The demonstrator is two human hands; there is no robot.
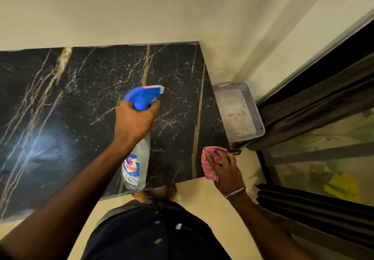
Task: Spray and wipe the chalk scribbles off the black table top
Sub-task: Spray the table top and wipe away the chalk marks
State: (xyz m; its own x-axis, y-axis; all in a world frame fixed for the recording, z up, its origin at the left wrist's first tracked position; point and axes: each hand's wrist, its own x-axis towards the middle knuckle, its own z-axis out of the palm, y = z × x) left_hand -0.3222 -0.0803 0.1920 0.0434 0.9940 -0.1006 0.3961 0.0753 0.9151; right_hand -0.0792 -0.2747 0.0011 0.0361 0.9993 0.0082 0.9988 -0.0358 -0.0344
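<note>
The black table top point(87, 89) is marbled with white and gold veins and runs along the wall. I cannot tell chalk scribbles apart from the veins. My left hand point(134, 121) grips the neck of a clear spray bottle point(136, 162) with a blue trigger head point(141, 94), held above the table's right half with the nozzle pointing right and away. My right hand point(224, 168) holds a bunched pink checked cloth point(211, 161) at the table's near right corner.
A white perforated plastic basket point(254, 110) stands on the floor just right of the table. Dark curtains point(315, 114) and a glass door point(323, 158) fill the right side. A bright light glare point(46, 144) lies on the table's left part. My feet point(153, 193) stand at the table's near edge.
</note>
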